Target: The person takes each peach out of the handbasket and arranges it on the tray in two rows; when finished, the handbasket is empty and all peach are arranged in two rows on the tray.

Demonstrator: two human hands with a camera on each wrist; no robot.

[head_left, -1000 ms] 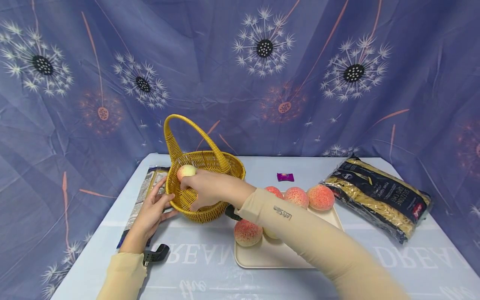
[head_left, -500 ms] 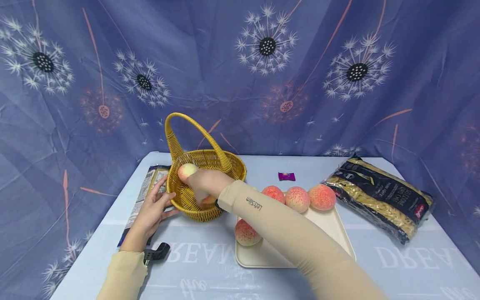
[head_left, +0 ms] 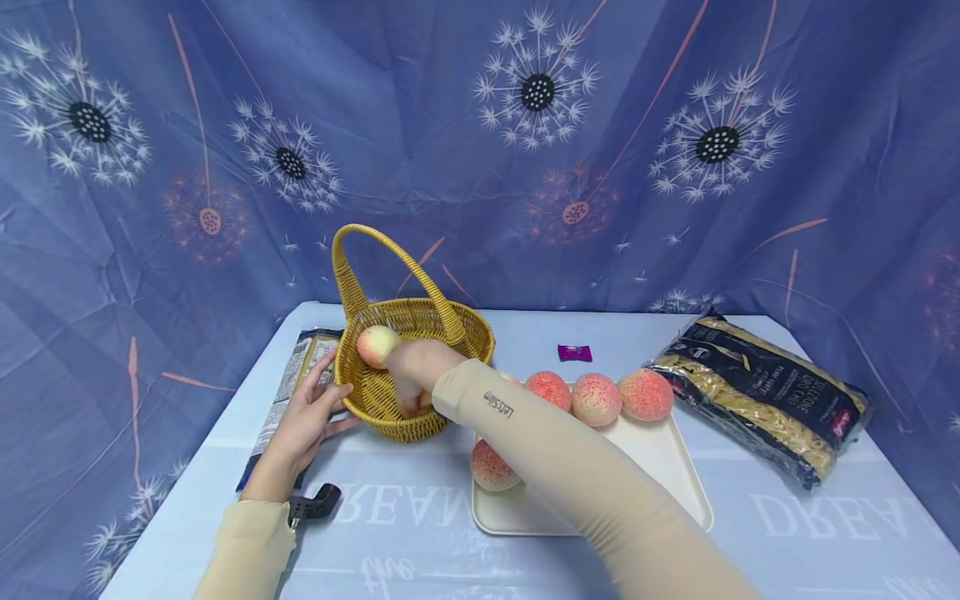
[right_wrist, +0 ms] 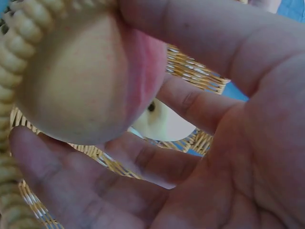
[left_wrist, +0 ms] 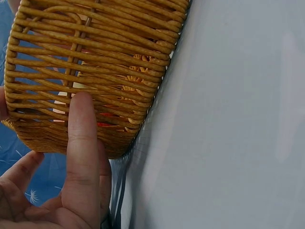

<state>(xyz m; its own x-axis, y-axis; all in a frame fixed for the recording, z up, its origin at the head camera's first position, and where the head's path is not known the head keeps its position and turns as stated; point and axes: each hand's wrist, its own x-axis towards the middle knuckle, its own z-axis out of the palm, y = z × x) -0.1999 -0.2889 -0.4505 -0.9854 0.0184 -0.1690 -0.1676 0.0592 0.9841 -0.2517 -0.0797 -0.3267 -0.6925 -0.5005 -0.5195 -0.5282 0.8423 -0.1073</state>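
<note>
Right hand point(head_left: 411, 377) down inside the yellow woven wicker basket point(head_left: 442, 321), fingers curled round a pale pink-blushed round peach point(right_wrist: 90, 71), apparently near the basket floor; next comes letting go. Left hand point(head_left: 306, 419) lies flat-fingered against the basket's outer wall, steadying it

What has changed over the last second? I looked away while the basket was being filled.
The right hand has sunk deeper into the basket with its peach, still gripped. The left hand stays braced on the basket's side; the tray and pasta bag are unmoved.
</note>
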